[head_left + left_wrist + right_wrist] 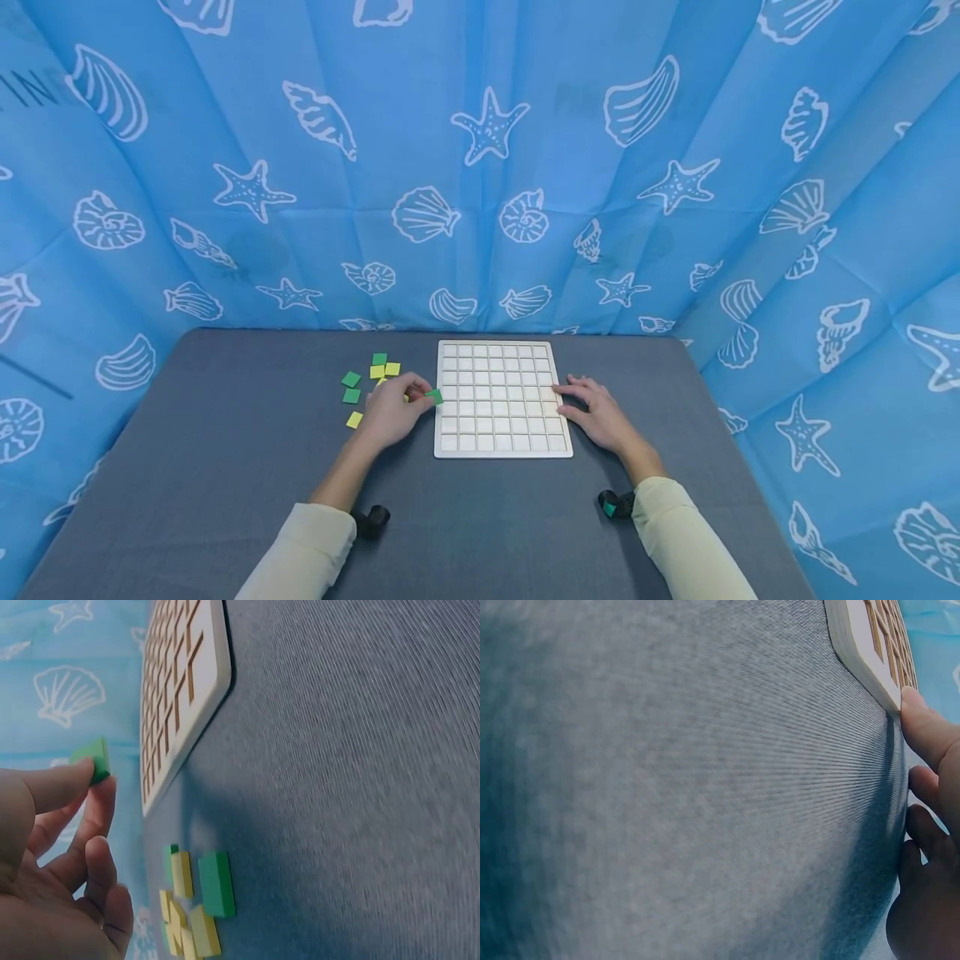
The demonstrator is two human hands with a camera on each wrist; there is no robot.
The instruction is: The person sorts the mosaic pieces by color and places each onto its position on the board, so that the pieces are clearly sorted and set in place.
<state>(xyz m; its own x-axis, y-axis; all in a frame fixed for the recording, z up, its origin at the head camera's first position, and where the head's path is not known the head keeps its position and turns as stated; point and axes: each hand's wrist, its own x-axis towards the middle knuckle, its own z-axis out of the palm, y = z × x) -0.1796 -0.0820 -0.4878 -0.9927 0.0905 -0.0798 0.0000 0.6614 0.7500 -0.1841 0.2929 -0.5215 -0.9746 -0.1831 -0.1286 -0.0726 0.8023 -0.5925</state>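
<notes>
Left hand point(392, 412): thumb and finger clamped on small green square tile point(435, 397). White flat gridded board point(502, 454) just right of grip; right hand point(600, 417), fingers apart, touches its opposite edge. Best, probably: tile level, square to a cell, board steadied.

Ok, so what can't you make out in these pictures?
- Head view: how many yellow tiles there are; the left hand hides part of the pile.
- Head view: the full curtain lettering; the left edge cuts it off.
- Left wrist view: the whole pinched green tile; the same hand covers part.
- Right wrist view: most of the board, beyond the top edge, and part of the right hand, beyond the right.
</notes>
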